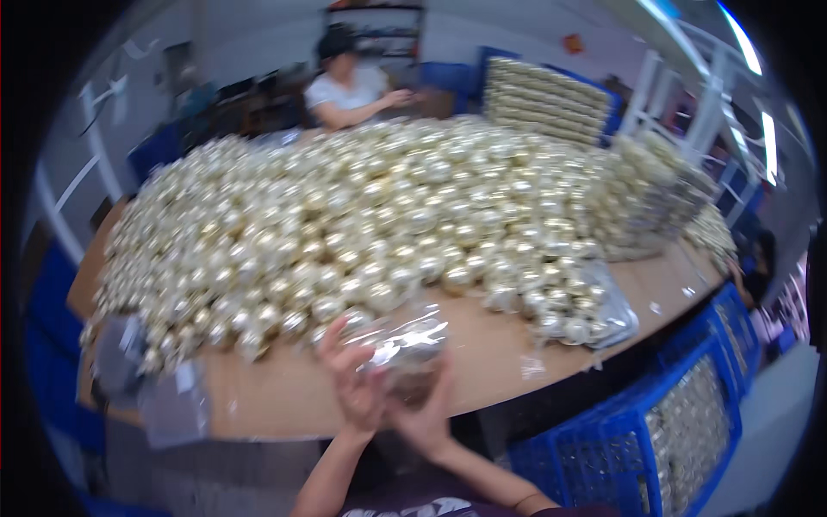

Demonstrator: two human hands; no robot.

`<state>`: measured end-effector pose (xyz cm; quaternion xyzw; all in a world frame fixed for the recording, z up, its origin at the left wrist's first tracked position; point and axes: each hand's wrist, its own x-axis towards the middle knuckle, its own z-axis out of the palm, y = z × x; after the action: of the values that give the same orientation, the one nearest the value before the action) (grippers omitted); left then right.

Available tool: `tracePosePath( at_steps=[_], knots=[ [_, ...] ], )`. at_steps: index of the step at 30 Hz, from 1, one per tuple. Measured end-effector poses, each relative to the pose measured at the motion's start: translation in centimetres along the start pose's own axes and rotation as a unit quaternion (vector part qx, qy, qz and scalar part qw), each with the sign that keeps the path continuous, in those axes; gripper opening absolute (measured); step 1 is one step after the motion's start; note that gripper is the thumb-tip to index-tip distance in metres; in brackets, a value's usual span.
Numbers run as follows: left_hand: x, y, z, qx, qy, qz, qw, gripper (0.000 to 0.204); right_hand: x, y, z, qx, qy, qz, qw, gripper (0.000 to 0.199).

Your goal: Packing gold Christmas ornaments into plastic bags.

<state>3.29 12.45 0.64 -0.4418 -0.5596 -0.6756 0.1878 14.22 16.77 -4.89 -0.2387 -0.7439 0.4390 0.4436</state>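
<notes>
A clear, shiny plastic bag (412, 349) is held up over the table's near edge, between my two hands. My right hand (428, 414) grips its lower right side, the fingers wrapped round it. At its left side my left hand (355, 383) holds the bag's edge, with some fingers raised and slightly blurred. Glare on the film hides what, if anything, is inside. Just beyond my hands spreads a large heap of shiny pale-gold balls (370, 215), covering most of the brown table (301, 396).
Flat stacks of clear bags (172, 405) lie at the table's left edge. A bulging clear bag of balls (646, 198) rests on the right of the heap. Blue crates (603, 465) stand lower right. Across the table sits another person (349, 86) in a white top.
</notes>
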Motion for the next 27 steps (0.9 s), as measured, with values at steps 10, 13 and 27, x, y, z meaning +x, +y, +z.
tracePosePath(
  at_steps=[10,13,27],
  knots=[
    [6.4,4.9,7.7,-0.195,-0.005,-0.213,0.957,0.033,7.6,-4.2,-9.8,-0.298,0.009,-0.191,0.935,0.111],
    [5.7,4.7,9.1,-0.234,-0.057,-0.137,0.961,0.051,12.9,-3.0,-17.7,-0.295,0.018,-0.197,0.935,0.109],
    [-2.5,-0.8,-23.2,0.606,-0.208,-0.326,0.695,0.083,52.4,4.5,-53.6,-0.655,0.156,-0.195,0.713,0.048]
  ],
)
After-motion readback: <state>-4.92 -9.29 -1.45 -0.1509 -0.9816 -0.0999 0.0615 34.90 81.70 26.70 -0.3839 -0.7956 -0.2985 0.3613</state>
